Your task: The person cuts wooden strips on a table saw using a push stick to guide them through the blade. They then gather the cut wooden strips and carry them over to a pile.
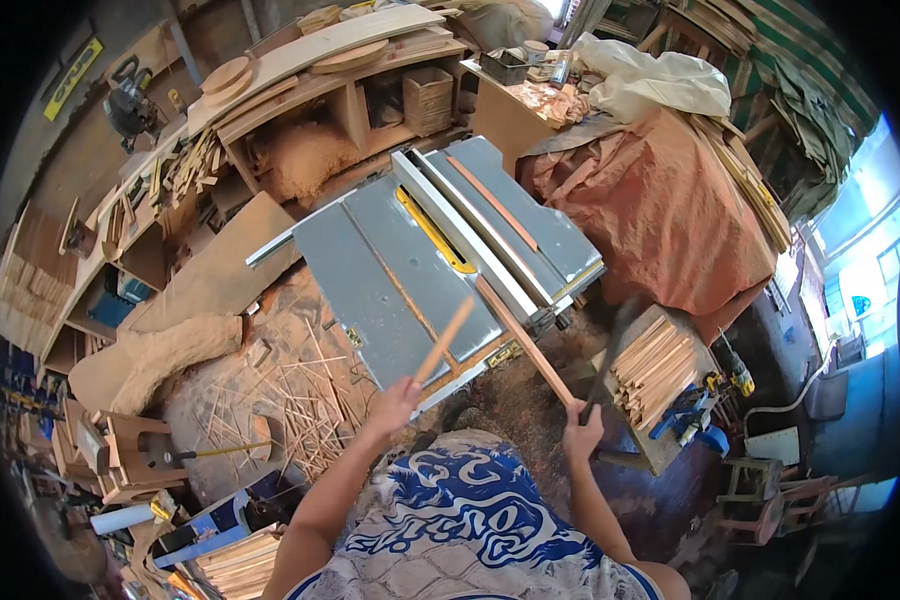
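In front of me stands a table saw (340,270) with a grey top, a yellow throat plate (430,228) and a long metal fence (475,240). My left hand (395,402) is closed round a short wooden stick (444,340), which tilts up over the near part of the top. A long, narrow wood strip (525,343) lies along the fence, its near end sticking out past the table edge. At that end is my right hand (582,432), closed, with a dark, blurred stick (612,350) rising from it. Whether its fingers also grip the strip is hard to tell.
A thin reddish strip (492,202) lies right of the fence. Stacked wood strips (655,368) sit on a stand at right, beside a drill (732,365). Thin offcuts (305,410) and sawdust cover the floor at left. A brown tarp (660,210) covers a pile behind.
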{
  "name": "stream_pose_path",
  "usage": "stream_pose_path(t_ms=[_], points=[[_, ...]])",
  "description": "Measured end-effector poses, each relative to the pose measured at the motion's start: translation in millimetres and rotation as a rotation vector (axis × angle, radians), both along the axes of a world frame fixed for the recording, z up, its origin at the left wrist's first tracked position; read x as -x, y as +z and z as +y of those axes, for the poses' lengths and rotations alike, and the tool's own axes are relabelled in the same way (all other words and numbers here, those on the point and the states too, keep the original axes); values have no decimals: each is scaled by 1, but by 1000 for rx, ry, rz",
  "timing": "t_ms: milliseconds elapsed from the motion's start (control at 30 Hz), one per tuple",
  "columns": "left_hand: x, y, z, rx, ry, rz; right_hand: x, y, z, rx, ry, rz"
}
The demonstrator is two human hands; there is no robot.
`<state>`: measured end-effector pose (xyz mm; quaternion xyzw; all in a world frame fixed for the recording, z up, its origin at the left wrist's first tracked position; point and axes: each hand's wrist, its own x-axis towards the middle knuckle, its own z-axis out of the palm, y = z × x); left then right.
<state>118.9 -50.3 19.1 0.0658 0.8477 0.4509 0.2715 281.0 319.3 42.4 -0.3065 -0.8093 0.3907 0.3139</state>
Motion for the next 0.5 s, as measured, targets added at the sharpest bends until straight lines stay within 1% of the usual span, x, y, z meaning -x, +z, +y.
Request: stream_pose_path(t_ms=[33, 67, 100, 167, 300, 367, 500], points=[[-4, 0, 13, -9, 8, -3, -3, -14, -2, -107, -27, -91], [-9, -1, 25, 18, -7, 47, -4, -33, 0, -159, -29, -155], [-12, -1, 34, 48, -23, 96, -1, -38, -2, -178, 11, -152], [-10, 0, 49, 39, -16, 95, 6, -46, -3, -299, 8, -200], [-3, -9, 61, 30, -10, 104, 22, -40, -6, -268, 12, -208], [-1, -17, 62, 19, 7, 106, 27, -40, -5, -200, 25, -170], [0, -15, 61, -7, -12, 83, 30, -40, -4, -228, 53, -183]])
